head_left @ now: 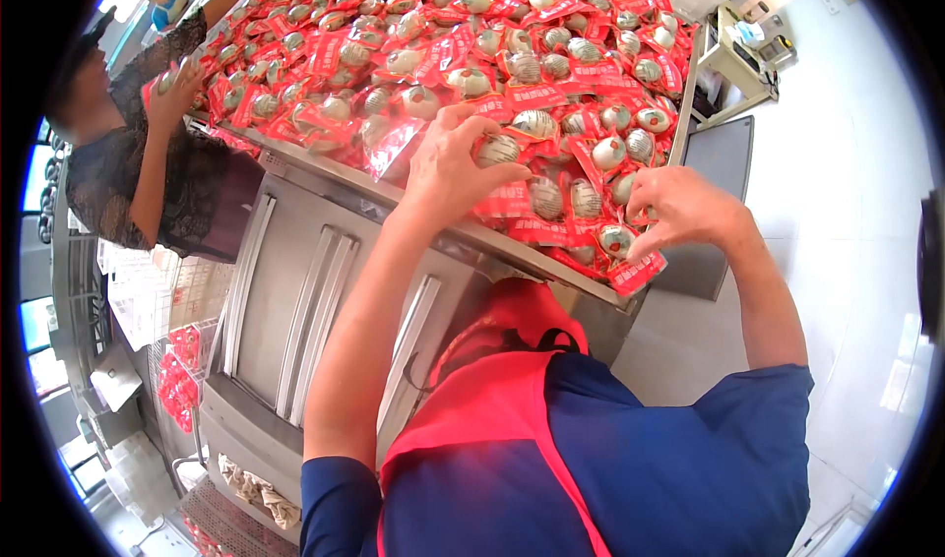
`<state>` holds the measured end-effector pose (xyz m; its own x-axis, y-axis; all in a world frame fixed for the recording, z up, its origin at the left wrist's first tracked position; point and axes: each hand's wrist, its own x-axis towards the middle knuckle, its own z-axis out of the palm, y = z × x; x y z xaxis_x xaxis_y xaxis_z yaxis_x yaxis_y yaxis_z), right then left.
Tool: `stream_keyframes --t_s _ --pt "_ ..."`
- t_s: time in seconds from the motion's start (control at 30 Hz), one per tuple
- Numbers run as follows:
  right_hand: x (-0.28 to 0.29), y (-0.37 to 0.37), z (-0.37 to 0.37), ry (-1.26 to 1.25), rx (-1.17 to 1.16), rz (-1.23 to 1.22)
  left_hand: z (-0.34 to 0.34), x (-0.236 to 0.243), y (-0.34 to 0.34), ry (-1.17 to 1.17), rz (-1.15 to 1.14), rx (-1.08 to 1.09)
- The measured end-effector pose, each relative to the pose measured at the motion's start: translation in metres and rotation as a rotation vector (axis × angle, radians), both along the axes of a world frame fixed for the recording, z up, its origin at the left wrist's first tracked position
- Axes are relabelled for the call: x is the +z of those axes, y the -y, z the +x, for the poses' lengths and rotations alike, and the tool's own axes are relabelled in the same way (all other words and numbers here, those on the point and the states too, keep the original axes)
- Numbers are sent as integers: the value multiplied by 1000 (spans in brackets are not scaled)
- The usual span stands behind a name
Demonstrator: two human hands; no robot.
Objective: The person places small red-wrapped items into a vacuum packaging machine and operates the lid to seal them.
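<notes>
Left hand (448,168) fingers curled on egg packet (499,151), right hand (679,208) fingers pinching red packet (635,270)

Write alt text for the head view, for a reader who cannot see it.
Seen from above, a person's left hand and right hand grip red egg packets heaped on a steel table. The person wears a red apron over a blue shirt. At upper left, a co-worker holds another packet.

one head-worn fisheye view looks steeply down from close above a steel table (325,262) — edges bend and darken toward the round rim.
</notes>
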<state>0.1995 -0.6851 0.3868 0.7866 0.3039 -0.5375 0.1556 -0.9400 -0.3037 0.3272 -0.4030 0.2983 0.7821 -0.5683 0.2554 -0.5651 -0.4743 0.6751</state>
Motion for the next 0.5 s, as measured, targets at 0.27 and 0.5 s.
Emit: stream_keyframes --t_s 0.27,0.5 --pt "-42 7 0 51 36 38 -16 -6 6 -27 -79 17" --pt "-19 3 19 262 29 -35 -35 -14 22 197 -18 -86"
